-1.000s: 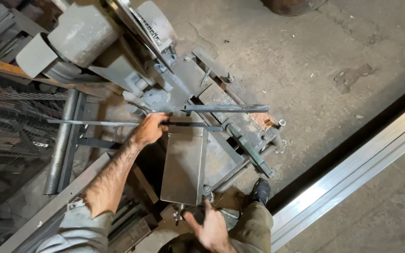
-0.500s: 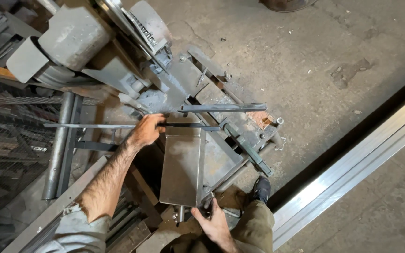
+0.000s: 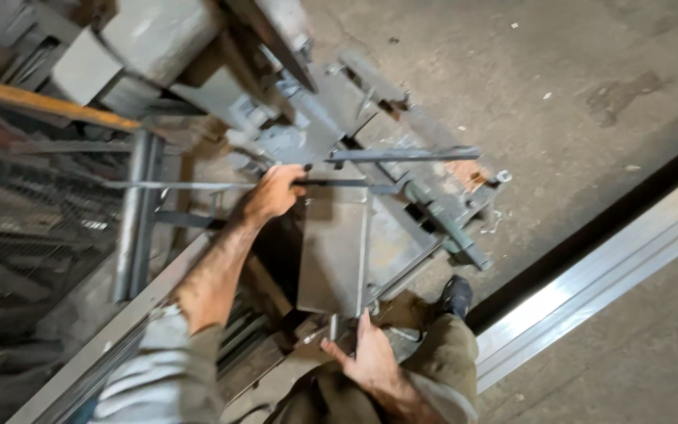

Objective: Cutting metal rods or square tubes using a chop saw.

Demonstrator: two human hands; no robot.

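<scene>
My left hand (image 3: 275, 193) is closed around a thin metal rod (image 3: 190, 185) that lies across the bed of a grey chop saw (image 3: 308, 102). A flat grey metal plate (image 3: 333, 247) of the saw's vise stretches from the rod toward me. At the plate's near end my right hand (image 3: 366, 359) grips the small vise handle (image 3: 331, 326). A second flat bar (image 3: 403, 155) lies just beyond the rod on the saw base. The picture is blurred by motion.
A thick steel pipe (image 3: 133, 216) lies to the left beside dark wire mesh (image 3: 33, 204). A pale metal rail (image 3: 590, 275) runs diagonally at the right on the concrete floor (image 3: 559, 71). My shoe (image 3: 457, 295) stands next to the saw base.
The view has shifted and blurred. My right hand has moved up onto the vise handle at the near end of the plate. My left hand stays on the rod.
</scene>
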